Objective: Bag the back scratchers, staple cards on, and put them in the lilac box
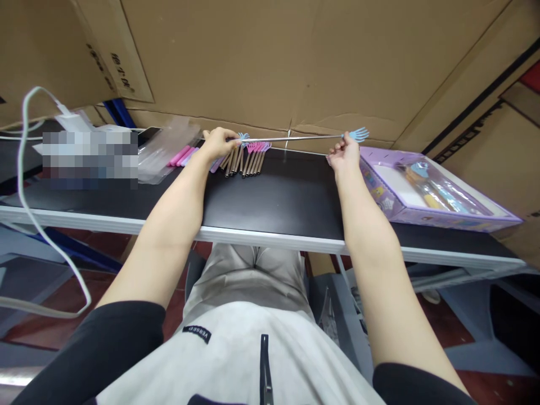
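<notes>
A telescopic back scratcher with a blue hand-shaped head (359,134) is drawn out long and thin above the black table. Its head end is pinched by my right hand (346,154), just below the blue claw. At the other end my left hand (220,143) has its fingers closed around the rod. Beneath and beside my left hand lies a row of back scratchers (255,157) with pink, purple and blue heads and collapsed metal rods. Pink and purple handles (181,156) lie left of my left wrist, partly hidden by my forearm.
At the right stands a purple box (442,214) with wrapped items inside. Clear plastic bags (162,152) lie on the table's left, near a white charger (73,119) and its cable, which hangs over the edge (270,238). A cardboard wall (253,62) rises behind.
</notes>
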`<state>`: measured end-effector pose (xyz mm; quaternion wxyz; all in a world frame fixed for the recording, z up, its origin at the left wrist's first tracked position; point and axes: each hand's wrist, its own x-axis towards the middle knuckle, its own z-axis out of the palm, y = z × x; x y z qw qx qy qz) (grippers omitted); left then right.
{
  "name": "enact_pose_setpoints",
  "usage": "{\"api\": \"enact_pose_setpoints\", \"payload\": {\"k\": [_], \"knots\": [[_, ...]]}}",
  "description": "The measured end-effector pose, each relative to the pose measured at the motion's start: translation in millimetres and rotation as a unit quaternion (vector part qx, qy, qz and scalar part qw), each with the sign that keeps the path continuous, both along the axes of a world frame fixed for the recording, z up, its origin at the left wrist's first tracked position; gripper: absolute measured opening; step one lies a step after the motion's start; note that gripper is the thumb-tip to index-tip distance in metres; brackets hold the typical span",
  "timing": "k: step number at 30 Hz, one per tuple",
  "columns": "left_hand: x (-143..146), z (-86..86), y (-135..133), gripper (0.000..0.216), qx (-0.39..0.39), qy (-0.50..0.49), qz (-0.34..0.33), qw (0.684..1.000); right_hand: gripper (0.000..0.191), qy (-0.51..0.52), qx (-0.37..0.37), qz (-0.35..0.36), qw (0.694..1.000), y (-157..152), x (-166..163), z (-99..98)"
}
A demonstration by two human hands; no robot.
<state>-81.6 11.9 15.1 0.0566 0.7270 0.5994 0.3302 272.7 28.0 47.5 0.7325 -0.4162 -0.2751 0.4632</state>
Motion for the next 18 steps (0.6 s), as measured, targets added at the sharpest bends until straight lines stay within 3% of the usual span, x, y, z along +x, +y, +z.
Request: {"api": "enact_pose_setpoints", "payload": {"k": [6, 10, 12, 15, 18], "knots": [[15, 9.6, -8, 0.022, 0.032, -0.001, -0.023, 0.999, 0.046, 0.003, 0.027, 0.029, 0.999, -12, -35, -2.7], [51, 13.4, -18, 0.024, 0.053, 0.023, -0.072, 0.996, 0.051, -0.118, 0.037, 0.132, 0.983, -28, -89, -18.7], [64, 13.8, -22, 0.025, 0.058, 0.03, -0.089, 0.994, 0.052, -0.09, 0.046, 0.155, 0.983, -37, -107, -24.1], [71, 15.5, -26, 0.025, 0.062, 0.028, -0.102, 0.992, 0.048, -0.053, 0.044, 0.162, 0.984, -46, -115, -24.0], [69, 18.9, -27, 0.024, 0.061, 0.018, -0.097, 0.993, 0.046, -0.079, 0.049, 0.155, 0.983, -45, -111, -19.8]]}}
